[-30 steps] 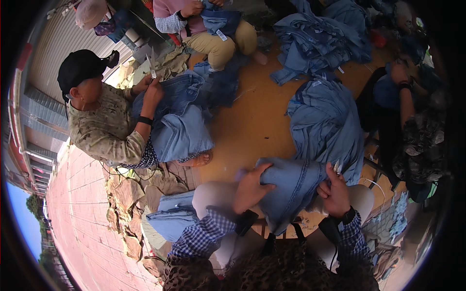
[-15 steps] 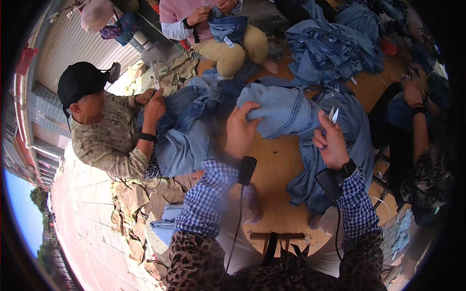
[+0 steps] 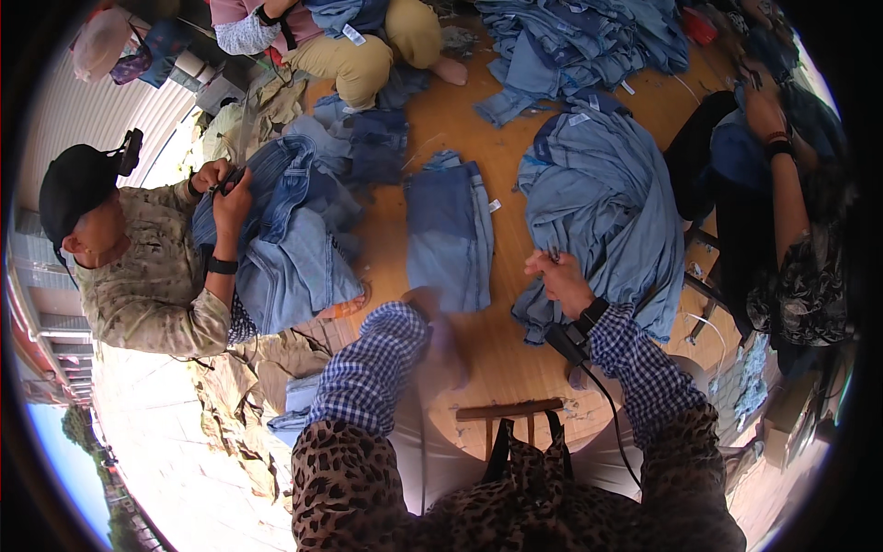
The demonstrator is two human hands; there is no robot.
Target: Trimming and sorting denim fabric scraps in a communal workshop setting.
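A folded pale-blue denim piece [image 3: 449, 244], darker at its upper left and with a white tag at its right edge, lies flat on the wooden board. Just below its near edge is my left hand [image 3: 427, 304], smeared by motion, its fingers unreadable. My right hand [image 3: 565, 283] is closed over the near part of a big heap of light-blue denim [image 3: 602, 198]. Only a bit of the small scissors [image 3: 554, 254] shows at its fingers; the blades are mostly hidden.
To the left, a person in a black cap [image 3: 78, 189] handles jeans [image 3: 280, 198]. Another person in tan trousers [image 3: 345, 69] sits at the far side. A denim pile [image 3: 579, 46] lies beyond the board [image 3: 497, 354]. At right, a person's arm [image 3: 786, 193] reaches forward.
The denim piece my left hand held up now lies on the board, released. My left hand has drawn back toward me; my right has moved left and lower. The view has shifted.
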